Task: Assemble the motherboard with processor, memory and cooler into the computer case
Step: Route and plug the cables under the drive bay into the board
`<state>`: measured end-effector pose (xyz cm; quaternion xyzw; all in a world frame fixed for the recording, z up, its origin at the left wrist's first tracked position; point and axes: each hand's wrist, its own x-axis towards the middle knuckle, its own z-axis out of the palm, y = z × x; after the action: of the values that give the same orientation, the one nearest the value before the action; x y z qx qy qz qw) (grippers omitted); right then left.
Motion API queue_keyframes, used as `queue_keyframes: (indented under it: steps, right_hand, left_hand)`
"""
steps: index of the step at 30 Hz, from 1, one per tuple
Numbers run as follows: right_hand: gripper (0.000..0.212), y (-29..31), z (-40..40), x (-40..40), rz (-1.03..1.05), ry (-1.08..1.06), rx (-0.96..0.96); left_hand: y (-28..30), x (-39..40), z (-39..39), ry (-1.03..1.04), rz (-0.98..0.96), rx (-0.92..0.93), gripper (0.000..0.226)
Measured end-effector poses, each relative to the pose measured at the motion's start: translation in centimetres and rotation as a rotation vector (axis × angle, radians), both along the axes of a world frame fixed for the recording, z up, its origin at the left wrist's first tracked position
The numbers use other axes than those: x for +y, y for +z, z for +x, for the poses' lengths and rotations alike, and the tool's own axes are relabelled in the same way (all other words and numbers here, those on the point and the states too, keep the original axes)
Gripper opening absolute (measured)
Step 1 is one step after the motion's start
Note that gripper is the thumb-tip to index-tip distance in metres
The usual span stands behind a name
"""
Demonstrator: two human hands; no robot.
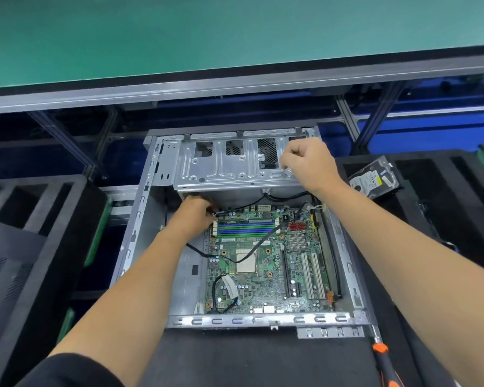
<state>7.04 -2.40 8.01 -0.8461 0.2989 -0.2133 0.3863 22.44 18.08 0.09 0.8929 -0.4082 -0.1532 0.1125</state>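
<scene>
An open grey computer case (pixel 140 230) lies flat on a black foam mat. Inside it sits a green motherboard (pixel 266 286) with blue and green memory slots (pixel 246 229) and a bare processor socket (pixel 246 263). A black cable (pixel 259 247) crosses the board. My left hand (pixel 197 212) reaches under the raised drive cage (pixel 224 169) at the board's far left corner, fingers curled round a black cable end there. My right hand (pixel 308 163) rests on the cage's right side with curled fingers; what it holds is hidden.
A hard drive (pixel 373 180) lies on black foam to the right of the case. An orange-handled screwdriver (pixel 386 361) lies at the case's near right corner. Black foam trays (pixel 31 219) flank both sides. A green-topped bench (pixel 179 37) runs across the back.
</scene>
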Motion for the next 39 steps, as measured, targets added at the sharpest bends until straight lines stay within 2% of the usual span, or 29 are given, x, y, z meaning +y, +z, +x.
queue_keyframes:
  steps: [5,22,26,39]
  right_hand:
    - [0.019,0.00,0.02,-0.03,-0.015,-0.007,0.010]
    - [0.020,0.08,-0.04,-0.06,-0.024,-0.006,0.004]
    - [0.020,0.03,-0.05,-0.07,-0.023,-0.004,0.011]
    - [0.020,0.14,-0.03,0.04,-0.018,-0.003,0.021]
  left_hand:
    - [-0.06,0.04,-0.01,-0.015,0.039,-0.009,0.028]
    - [-0.25,0.09,-0.25,0.077,-0.052,0.002,0.024]
    - [-0.39,0.06,-0.31,0.046,0.001,-0.035,0.029]
    - [-0.50,-0.74,0.05,0.058,0.157,-0.057,0.021]
